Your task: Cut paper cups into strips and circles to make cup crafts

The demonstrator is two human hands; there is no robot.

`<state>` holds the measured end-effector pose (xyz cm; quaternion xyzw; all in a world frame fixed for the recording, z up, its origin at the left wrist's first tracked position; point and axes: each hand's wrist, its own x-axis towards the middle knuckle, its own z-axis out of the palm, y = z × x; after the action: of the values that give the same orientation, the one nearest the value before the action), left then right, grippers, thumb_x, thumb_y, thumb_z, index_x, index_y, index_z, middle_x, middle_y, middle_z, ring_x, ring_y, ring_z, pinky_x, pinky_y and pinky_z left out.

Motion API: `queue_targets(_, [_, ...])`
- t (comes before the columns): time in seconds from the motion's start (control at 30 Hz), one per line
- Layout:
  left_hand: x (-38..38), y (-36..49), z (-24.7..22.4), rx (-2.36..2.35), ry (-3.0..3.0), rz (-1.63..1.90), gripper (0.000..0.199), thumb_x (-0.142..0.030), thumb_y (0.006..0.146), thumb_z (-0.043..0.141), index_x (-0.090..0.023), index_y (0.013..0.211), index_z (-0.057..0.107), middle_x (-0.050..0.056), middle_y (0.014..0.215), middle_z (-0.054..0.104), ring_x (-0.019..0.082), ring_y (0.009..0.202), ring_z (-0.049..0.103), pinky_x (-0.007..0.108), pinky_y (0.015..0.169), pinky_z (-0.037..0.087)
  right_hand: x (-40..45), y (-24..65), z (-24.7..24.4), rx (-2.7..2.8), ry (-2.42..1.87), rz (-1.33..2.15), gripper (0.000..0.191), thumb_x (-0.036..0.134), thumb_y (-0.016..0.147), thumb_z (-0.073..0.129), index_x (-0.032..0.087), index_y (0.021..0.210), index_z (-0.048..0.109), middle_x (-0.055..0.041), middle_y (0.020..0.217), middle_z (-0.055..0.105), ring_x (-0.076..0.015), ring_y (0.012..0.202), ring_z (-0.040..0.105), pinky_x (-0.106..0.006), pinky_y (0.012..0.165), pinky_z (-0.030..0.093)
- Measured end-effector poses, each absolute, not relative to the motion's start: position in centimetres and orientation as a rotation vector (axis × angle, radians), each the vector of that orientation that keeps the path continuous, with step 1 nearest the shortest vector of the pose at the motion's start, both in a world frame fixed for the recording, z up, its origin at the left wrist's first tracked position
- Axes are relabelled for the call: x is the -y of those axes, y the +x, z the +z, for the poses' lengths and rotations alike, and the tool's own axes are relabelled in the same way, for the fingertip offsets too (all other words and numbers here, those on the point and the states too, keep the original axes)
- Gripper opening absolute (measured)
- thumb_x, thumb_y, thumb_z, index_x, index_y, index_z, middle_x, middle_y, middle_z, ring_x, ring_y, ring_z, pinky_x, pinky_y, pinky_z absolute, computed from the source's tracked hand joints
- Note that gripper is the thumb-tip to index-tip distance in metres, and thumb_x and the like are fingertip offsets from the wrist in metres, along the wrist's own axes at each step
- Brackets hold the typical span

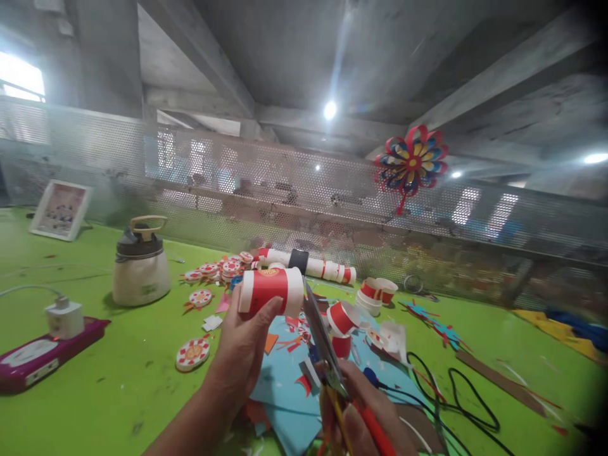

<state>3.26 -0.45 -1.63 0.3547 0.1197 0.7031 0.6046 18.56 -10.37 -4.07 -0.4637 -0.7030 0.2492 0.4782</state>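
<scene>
My left hand (242, 348) is wrapped round a red and white paper cup (272, 291), held sideways above the table with its rim toward the right. In my right hand (365, 411) is a pair of scissors (327, 345) with red and yellow handles. The blades point up, close to the cup's rim; whether they touch it I cannot tell. Below lies a light blue sheet (285, 405) strewn with red and white paper scraps. More paper cups (342, 316) stand and tilt just beyond the scissors.
Flower-like cut cups (194, 353) lie on the green table (95, 405). A long stack of cups (323, 267) rests at the back. Left are a kettle-like jug (141, 272), a purple power strip (52, 354) and a picture frame (61, 209). A black cable (456, 386) coils at right.
</scene>
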Motion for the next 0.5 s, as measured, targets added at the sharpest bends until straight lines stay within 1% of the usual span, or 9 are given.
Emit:
queue_targets(0.13, [0.54,3.29,-1.55,-0.289,0.816,1.623,0.059,-0.019,0.067,0.078,-0.022,0.121,0.054,0.004,0.098,0.069,0.020,0.091,0.064,0.034,0.091,0.045,10.44,18.89,-4.19,1.760,-1.152,0.603,0.052,0.065,0.089,0.035,0.024,0.112,0.057,0.0024,0.056,0.052,-0.0142,0.046,0.048,-0.024,0.046,0.039])
queue_targets(0.23, [0.60,3.35,-1.54,-0.287,0.839,1.630,0.059,-0.019,0.068,0.078,-0.023,0.121,0.053,0.003,0.096,0.069,0.019,0.089,0.064,0.034,0.091,0.044,10.37,19.15,-4.56,1.776,-1.182,0.596,0.056,0.066,0.089,0.032,0.021,0.113,0.055,0.0029,0.052,0.052,-0.0139,0.043,0.048,-0.025,0.047,0.040])
queue_targets(0.4, [0.82,3.28,-1.47,-0.275,0.863,1.627,0.051,-0.023,0.069,0.077,-0.022,0.116,0.056,0.004,0.094,0.069,0.022,0.091,0.064,0.036,0.091,0.044,10.61,19.07,-4.54,1.725,-1.258,0.561,0.060,0.073,0.086,0.030,0.024,0.107,0.057,0.0011,0.055,0.056,-0.0173,0.051,0.057,-0.026,0.051,0.044])
queue_targets(0.5, [1.03,3.07,-1.30,-0.195,0.877,1.601,0.047,-0.025,0.074,0.072,-0.024,0.118,0.056,0.004,0.096,0.068,0.024,0.095,0.064,0.037,0.091,0.045,10.75,19.02,-4.45,1.702,-1.285,0.559,0.058,0.073,0.085,0.032,0.026,0.110,0.057,0.0012,0.057,0.057,-0.0182,0.051,0.059,-0.027,0.051,0.044])
